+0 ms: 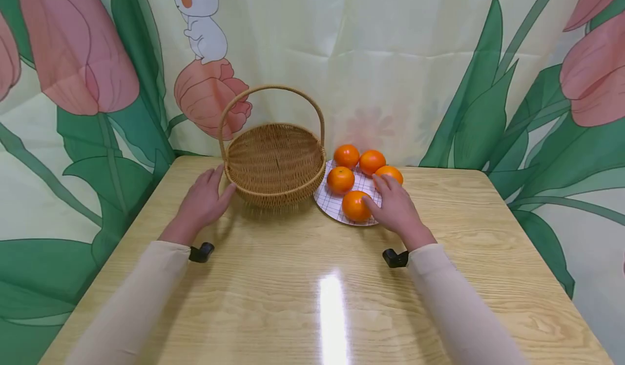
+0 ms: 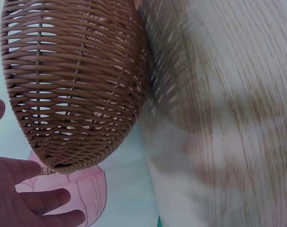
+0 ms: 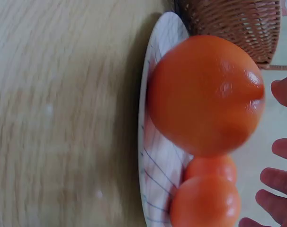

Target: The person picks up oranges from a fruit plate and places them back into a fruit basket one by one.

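A brown wicker basket (image 1: 273, 194) with a tall arched handle stands at the back of the table, nothing in it. Beside its left end is my left hand (image 1: 205, 198), fingers extended near the rim; the left wrist view has these fingers (image 2: 44, 201) by the basket's end. To the basket's right, several oranges lie on a round white plate (image 1: 332, 207) with a checked pattern. My right hand (image 1: 396, 205) hovers at the plate's right side, fingers spread close to the front orange (image 1: 356, 206). In the right wrist view, a gap shows between that orange (image 3: 205, 94) and the fingertips.
The wooden table (image 1: 273, 278) has its back edge against a curtain (image 1: 381, 39) printed with tulips and a white rabbit. A bright light reflection (image 1: 333, 316) lies on the tabletop near the front. Small black wrist mounts (image 1: 201, 253) stick out from both sleeves.
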`<state>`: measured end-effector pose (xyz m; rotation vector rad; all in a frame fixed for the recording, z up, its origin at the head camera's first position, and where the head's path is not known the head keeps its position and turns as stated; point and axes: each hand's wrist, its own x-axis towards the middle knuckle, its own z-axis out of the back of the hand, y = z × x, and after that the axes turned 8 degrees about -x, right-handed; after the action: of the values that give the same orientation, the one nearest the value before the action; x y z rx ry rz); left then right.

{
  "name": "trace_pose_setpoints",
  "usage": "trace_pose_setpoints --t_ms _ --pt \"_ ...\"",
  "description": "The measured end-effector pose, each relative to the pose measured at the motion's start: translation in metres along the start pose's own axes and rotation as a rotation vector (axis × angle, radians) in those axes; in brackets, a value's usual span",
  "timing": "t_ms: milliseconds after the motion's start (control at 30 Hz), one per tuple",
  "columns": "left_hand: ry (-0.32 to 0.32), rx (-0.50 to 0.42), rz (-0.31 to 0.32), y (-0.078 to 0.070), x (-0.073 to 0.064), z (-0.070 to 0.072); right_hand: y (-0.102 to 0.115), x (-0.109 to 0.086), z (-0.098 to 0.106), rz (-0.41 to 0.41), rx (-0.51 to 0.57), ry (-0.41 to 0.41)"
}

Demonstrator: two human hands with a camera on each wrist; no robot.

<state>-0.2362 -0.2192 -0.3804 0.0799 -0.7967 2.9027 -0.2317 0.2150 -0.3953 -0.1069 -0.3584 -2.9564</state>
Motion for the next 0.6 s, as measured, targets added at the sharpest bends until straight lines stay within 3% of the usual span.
trace_pose_setpoints --t_ms 233,600 --pt "-0.019 -0.112 0.004 -0.002 0.005 -0.007 0.008 0.003 -0.010 0.004 0.026 0.015" --pt "-0.075 -0.185 0.005 0.003 0.009 -0.021 0.014 0.008 -0.028 0.039 0.087 0.018"
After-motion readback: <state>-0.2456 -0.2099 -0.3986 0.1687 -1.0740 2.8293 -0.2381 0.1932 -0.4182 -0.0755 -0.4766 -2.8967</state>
